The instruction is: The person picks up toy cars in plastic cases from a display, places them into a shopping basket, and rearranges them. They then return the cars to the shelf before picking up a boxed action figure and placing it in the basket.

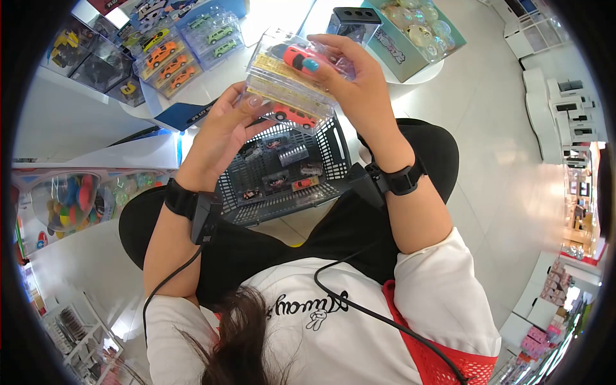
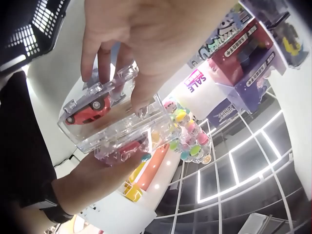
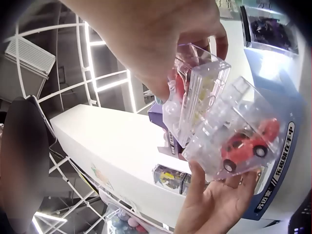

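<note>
Two clear plastic boxes, each with a red toy car inside, are held together in front of the person, above a dark basket. With thumb and fingers the right hand grips the upper box, its thumb lying over the red car. The left hand holds the lower box from its side, thumb on the top edge. In the right wrist view this lower box sits tilted on the left hand's fingers, overlapping the other box. Its red car shows through the plastic.
Several small boxed cars lie in the basket between the knees. On the white counter stand boxed orange cars, boxed green cars and a dark-topped box. A carton of clear balls is at the right.
</note>
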Action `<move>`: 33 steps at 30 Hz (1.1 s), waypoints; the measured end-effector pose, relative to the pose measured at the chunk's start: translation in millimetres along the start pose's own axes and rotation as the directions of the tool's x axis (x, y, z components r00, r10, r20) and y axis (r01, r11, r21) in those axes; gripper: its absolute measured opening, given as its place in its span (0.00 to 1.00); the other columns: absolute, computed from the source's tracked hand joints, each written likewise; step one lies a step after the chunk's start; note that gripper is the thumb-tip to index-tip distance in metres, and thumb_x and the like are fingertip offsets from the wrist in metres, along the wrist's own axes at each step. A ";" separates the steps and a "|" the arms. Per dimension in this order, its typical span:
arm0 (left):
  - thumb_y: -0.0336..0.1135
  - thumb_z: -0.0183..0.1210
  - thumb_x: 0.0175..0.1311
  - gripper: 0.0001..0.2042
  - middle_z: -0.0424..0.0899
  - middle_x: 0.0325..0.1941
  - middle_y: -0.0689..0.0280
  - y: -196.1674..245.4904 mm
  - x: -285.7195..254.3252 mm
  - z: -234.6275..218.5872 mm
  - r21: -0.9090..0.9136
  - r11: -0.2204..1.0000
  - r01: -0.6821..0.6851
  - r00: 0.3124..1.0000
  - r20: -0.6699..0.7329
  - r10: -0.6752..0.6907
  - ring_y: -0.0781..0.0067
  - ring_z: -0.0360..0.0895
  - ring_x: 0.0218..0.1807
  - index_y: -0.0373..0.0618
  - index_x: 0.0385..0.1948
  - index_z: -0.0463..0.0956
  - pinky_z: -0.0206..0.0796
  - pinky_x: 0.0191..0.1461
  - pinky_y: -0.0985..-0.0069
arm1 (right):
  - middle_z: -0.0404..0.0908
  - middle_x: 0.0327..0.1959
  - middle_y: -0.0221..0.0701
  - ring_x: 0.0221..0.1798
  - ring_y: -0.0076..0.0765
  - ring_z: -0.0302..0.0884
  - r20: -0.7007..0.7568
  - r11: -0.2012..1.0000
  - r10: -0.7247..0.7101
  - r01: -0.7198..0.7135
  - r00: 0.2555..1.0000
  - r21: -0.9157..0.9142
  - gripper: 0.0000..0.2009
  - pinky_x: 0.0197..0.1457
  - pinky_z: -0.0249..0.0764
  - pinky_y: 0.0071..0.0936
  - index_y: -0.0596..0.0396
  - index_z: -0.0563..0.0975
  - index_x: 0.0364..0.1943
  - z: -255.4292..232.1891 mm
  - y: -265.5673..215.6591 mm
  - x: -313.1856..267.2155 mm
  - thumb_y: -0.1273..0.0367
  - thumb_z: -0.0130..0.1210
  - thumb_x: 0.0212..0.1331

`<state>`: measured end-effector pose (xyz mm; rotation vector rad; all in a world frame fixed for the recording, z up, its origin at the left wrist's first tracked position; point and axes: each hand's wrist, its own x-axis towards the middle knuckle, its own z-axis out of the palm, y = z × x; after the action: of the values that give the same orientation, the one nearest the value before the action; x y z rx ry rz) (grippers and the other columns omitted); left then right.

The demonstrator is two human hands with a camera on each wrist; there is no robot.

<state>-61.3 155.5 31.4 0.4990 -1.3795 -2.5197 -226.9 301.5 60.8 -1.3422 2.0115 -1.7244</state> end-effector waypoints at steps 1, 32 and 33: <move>0.39 0.60 0.64 0.24 0.75 0.54 0.61 -1.3 0.6 -0.4 0.004 1.000 -0.008 1.000 -0.014 0.008 0.68 0.74 0.58 0.41 0.57 0.63 0.69 0.60 0.67 | 0.79 0.38 0.29 0.41 0.21 0.75 0.011 1.000 -0.015 0.015 1.000 -0.013 0.18 0.47 0.72 0.20 0.56 0.77 0.52 -0.4 0.8 0.3 0.68 0.61 0.58; 0.41 0.60 0.64 0.26 0.75 0.54 0.60 4.8 6.5 -1.7 0.091 0.988 -0.129 0.978 -0.151 0.141 0.70 0.74 0.56 0.38 0.59 0.63 0.72 0.55 0.72 | 0.76 0.51 0.35 0.50 0.26 0.76 -0.012 0.950 0.035 -0.029 0.999 0.311 0.30 0.50 0.75 0.23 0.57 0.68 0.63 -10.8 16.8 14.0 0.74 0.64 0.52; 0.40 0.60 0.64 0.26 0.75 0.54 0.59 4.7 7.5 -2.4 0.093 0.986 -0.138 0.978 -0.147 0.151 0.69 0.73 0.57 0.37 0.59 0.62 0.72 0.55 0.71 | 0.76 0.48 0.35 0.47 0.24 0.77 -0.087 0.936 0.043 -0.009 0.995 0.351 0.32 0.47 0.75 0.22 0.59 0.68 0.62 -11.6 14.1 16.3 0.75 0.65 0.50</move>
<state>-67.1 148.5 32.8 0.5735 -1.4120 -2.2665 -250.9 297.1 59.1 -1.1305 1.6462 -2.0465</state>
